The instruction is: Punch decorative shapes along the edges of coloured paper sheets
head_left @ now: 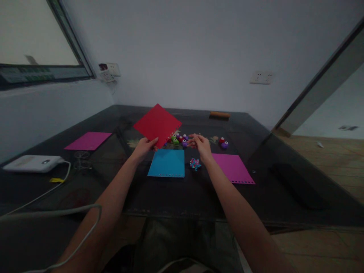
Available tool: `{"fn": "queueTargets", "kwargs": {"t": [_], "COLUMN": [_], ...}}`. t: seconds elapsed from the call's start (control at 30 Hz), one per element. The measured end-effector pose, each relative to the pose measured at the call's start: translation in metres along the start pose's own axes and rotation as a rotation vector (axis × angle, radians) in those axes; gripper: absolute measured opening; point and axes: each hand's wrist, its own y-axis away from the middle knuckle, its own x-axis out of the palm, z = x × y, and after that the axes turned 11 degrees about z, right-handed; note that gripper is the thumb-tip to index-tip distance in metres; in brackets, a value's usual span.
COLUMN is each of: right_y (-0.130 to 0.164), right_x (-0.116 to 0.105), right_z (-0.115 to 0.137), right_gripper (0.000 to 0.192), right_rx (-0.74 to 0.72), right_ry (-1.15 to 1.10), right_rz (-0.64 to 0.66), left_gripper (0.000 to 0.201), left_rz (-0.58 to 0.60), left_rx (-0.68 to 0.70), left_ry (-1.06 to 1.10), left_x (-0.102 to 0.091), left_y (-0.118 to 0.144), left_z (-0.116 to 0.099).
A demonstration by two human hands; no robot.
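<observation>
Head camera is showing the left hand (145, 146) pinching the red paper sheet (157, 124) by its near corner, tilted up above the table, while the right hand (201, 145), loosely open and empty, is hovering nearer the small craft punches (179, 138) just beyond.

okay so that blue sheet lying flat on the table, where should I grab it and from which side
Take the blue square paper sheet by its near edge, the one with the punched holes, coming from your side. It lies flat on the dark glass table, and that edge looks clear of neighbours.
</observation>
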Motion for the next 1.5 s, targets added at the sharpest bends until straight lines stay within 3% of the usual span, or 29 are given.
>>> {"fn": "queueTargets", "kwargs": {"t": [0.3,0.5,0.73,0.93,1.5], "right_y": [-0.019,-0.047,-0.054,-0.050,-0.046], "right_x": [-0.004,0.008,0.038,0.046,0.038], "right_z": [-0.016,-0.019,-0.030,-0.037,-0.039], "right_gripper": [0.031,0.021,0.027,0.025,0.028], "right_rx": [0.024,0.053,0.140,0.153,0.166], "right_ry": [0.158,0.727,1.227,1.348,1.376], "right_rz": [-0.026,-0.101,-0.043,-0.057,-0.089], "left_gripper": [0.030,0.031,0.032,0.033,0.026], "left_rz": [-0.086,-0.103,-0.074,-0.084,-0.072], "left_rx": [0.024,0.015,0.009,0.021,0.018], "left_ry": [0.184,0.194,0.180,0.188,0.075], "left_x": [-0.004,0.001,0.002,0.001,0.009], "left_y": [-0.003,0.000,0.001,-0.002,0.004], "left_z": [0.002,-0.001,-0.002,0.003,-0.006]}}
